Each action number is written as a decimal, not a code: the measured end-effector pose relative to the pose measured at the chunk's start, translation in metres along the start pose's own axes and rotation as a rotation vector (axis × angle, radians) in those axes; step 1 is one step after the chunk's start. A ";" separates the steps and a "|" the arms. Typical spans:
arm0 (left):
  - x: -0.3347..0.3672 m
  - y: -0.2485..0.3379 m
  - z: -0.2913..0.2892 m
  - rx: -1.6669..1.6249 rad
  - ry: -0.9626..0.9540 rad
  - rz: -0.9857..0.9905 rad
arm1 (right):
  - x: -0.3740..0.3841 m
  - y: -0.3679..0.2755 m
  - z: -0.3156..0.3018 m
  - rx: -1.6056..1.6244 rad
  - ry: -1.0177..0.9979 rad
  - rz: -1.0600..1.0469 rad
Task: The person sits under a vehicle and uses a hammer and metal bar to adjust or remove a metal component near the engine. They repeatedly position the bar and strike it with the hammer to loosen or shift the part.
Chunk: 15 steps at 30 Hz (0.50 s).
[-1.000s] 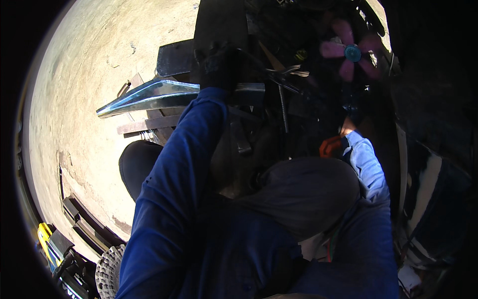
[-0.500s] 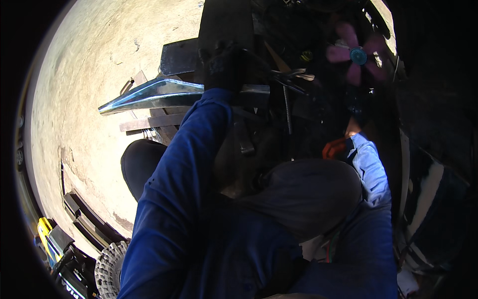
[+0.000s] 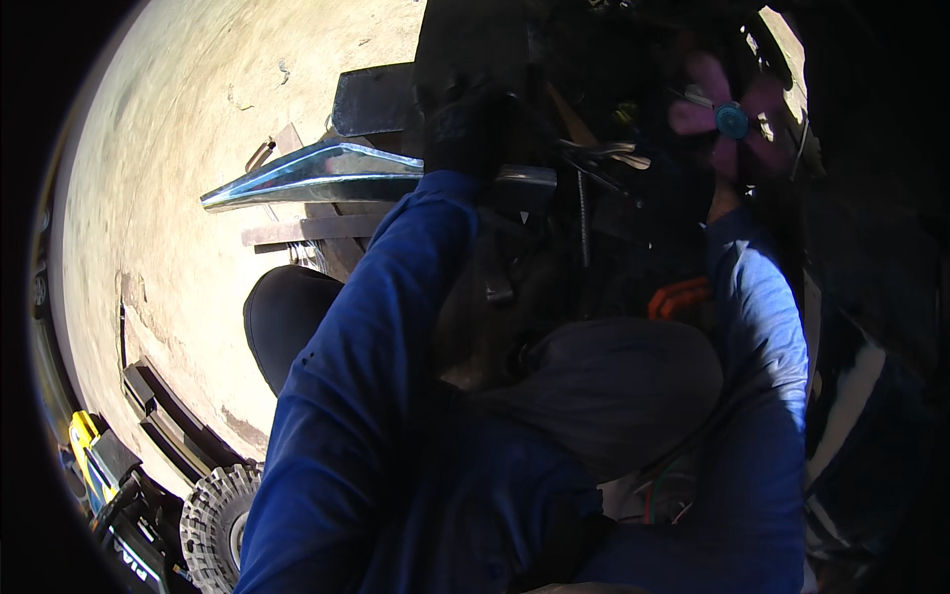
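My left hand (image 3: 457,134) wears a dark glove and lies in deep shadow at the lower end of a dark flat panel (image 3: 473,49). Its fingers merge with the shade, so their grip is hidden. Beneath that wrist runs a long, shiny, tapered metal piece (image 3: 317,176), its point to the left. My right hand (image 3: 727,186) reaches forward just below a pink-bladed fan (image 3: 731,120). Its wrist shows, but the fingers are lost in the dark; whether they touch the fan cannot be made out. An orange angular object (image 3: 679,296) sits beside my right forearm.
A plier-like tool (image 3: 606,155) and a ribbed rod (image 3: 584,223) lie between the hands. Metal strips (image 3: 307,231) rest on the concrete floor (image 3: 188,198). A knobbly tyre (image 3: 213,525) and dark metal bars (image 3: 178,431) stand at lower left.
My right hand has moved forward, away from the orange object and up toward the fan. My left hand stays by the dark panel; the whole view has shifted slightly.
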<state>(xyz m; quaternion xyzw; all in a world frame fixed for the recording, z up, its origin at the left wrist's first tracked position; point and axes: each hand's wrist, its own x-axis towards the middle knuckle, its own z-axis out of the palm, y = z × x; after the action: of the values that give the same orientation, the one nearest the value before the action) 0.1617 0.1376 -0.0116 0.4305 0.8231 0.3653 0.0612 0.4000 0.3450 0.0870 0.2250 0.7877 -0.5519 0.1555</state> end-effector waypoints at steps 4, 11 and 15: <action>0.001 0.007 -0.004 0.101 0.009 0.036 | 0.053 -0.039 -0.017 -0.140 -0.218 0.060; 0.003 0.017 -0.014 0.255 -0.030 0.055 | 0.077 -0.047 -0.014 -0.082 -0.438 0.201; 0.001 0.017 -0.013 0.224 0.009 0.046 | 0.057 -0.035 -0.012 0.062 -0.446 0.265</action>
<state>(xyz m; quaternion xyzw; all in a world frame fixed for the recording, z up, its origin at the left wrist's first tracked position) 0.1671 0.1377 0.0089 0.4516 0.8490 0.2742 0.0006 0.3330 0.3569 0.0911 0.2035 0.6804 -0.5864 0.3895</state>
